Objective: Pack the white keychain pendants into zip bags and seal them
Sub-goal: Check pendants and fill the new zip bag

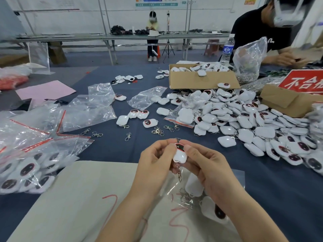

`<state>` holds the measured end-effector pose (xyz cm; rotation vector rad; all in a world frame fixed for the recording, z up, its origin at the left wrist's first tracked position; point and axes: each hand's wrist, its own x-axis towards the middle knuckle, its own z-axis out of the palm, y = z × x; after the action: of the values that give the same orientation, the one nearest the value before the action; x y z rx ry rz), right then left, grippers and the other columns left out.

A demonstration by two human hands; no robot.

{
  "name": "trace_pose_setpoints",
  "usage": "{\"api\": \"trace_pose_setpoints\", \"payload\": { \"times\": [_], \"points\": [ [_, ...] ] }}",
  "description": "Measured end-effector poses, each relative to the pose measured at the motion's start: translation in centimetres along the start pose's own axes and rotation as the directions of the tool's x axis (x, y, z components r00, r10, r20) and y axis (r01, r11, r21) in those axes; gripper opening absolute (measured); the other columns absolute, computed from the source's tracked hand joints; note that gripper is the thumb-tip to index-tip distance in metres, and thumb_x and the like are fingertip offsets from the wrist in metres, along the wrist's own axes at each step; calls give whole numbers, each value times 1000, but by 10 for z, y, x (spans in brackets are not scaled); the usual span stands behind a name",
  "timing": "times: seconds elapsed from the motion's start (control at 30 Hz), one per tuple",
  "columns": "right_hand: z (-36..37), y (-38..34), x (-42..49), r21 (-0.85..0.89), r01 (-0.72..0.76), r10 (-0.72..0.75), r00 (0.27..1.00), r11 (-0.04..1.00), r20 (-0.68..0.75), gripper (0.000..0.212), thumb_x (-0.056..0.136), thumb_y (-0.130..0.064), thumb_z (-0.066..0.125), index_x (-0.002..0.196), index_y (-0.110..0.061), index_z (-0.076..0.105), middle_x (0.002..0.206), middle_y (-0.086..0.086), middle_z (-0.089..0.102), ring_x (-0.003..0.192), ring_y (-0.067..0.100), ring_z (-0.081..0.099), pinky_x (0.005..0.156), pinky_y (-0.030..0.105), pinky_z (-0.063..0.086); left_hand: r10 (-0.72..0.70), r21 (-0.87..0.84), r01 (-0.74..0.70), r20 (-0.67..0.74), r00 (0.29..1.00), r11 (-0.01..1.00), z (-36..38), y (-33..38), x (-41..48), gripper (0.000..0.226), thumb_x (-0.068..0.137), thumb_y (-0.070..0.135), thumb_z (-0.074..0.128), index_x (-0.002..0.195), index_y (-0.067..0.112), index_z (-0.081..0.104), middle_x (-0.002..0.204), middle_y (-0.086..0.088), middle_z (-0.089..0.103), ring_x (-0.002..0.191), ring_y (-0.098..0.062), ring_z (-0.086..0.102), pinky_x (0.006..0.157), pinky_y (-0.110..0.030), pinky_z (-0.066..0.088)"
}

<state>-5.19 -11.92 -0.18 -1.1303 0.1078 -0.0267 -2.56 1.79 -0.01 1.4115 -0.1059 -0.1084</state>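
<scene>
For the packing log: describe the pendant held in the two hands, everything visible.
The pendant is a small rounded case, glossy white plastic by its look, with a dark, red-rimmed patch at its upper end. It is held roughly upright above the table. A metal clasp on a short chain hangs from its lower end; a metal ring shows above it. The left hand and right hand pinch it from either side.

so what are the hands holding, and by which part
One white pendant, pinched between both hands: the left hand at its left edge, the right hand at its right edge. Its clasp hangs free below.
</scene>
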Motion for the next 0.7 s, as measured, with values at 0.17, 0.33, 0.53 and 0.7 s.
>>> {"api": "trace_pose_setpoints", "payload": {
  "times": [0.17,0.33,0.53,0.7],
  "points": [
    [0,2,2,-24,6,-6,1000,1000,19,39,67,-31,80,105,-19,79,106,14,77,100,23,75,82,22,58,73,55,-73,5,997,996,2,-1,-3,15,100,11,58,103,11,73,71,-1,71,57,-7,62,53,-16,49],
    [1,1,1,1,27,-27,999,1000,-26,28,69,-26,79,97,-24,81,100,12,78,94,21,76,75,18,58,154,152,-159,40,987,976,4,-1,-7,15,101,15,59,105,18,72,87,-20,68,69,-15,61,61,-34,53],
    [1,-5,-2,-112,62,-77,988,992,-131,14,86,-18,75,95,-28,80,93,8,79,85,21,76,68,23,59,207,219,-228,113,972,949,9,-2,-12,21,99,17,64,114,31,68,94,-13,62,75,-21,58,74,-41,55],
    [-6,-21,-1,-226,181,-218,964,957,-150,19,96,-27,64,114,-31,69,98,-4,79,91,11,75,75,20,59,118,167,-131,88,989,977,16,4,-3,26,97,11,65,112,32,71,95,1,75,75,-10,68,69,-23,58]
  ]
}}
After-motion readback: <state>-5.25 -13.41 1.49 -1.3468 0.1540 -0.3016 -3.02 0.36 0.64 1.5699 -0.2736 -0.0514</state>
